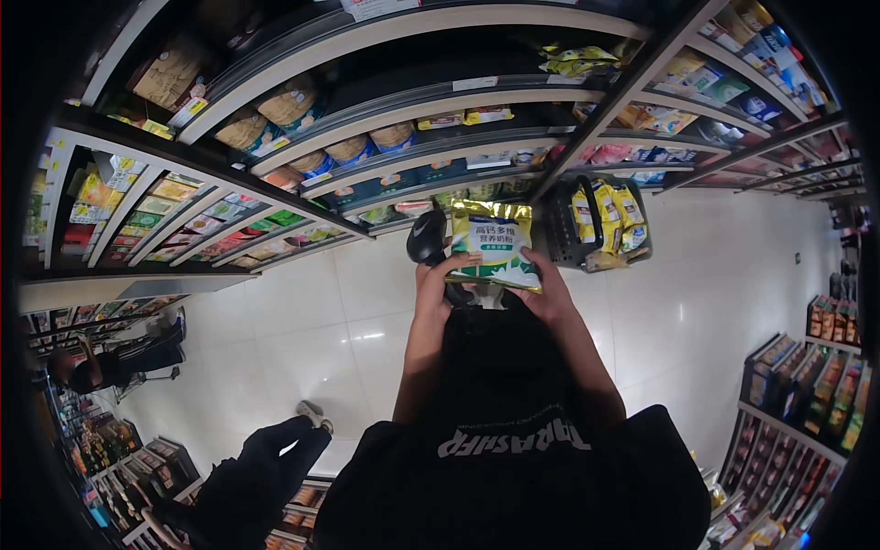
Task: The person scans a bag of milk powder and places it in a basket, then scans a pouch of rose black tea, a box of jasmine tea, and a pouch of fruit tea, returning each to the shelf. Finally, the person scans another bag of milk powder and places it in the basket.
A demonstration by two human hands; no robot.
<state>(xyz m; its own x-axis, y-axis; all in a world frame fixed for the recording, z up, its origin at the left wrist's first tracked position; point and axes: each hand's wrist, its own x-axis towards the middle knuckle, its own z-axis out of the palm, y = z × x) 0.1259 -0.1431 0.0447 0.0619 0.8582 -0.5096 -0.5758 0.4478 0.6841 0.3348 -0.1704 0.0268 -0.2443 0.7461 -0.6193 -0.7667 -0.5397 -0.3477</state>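
Note:
A yellow, white and green bag of milk powder [493,240] is held up in front of my body, its printed face turned toward me. My left hand [436,282] grips its left edge, with the thumb lying across the front. On the opposite side my right hand [547,286] is closed around the lower right corner, thumb on the front. A black, rounded device [425,238] shows just above my left hand, left of the bag; its lower part is hidden.
Right of the bag, a black basket [561,240] with several yellow bags [616,215] stands on the tiled floor [367,316]. Stocked shelves [403,92] rise ahead. A person [261,458] is at the lower left, another [128,362] farther left. Display racks [788,403] stand at right.

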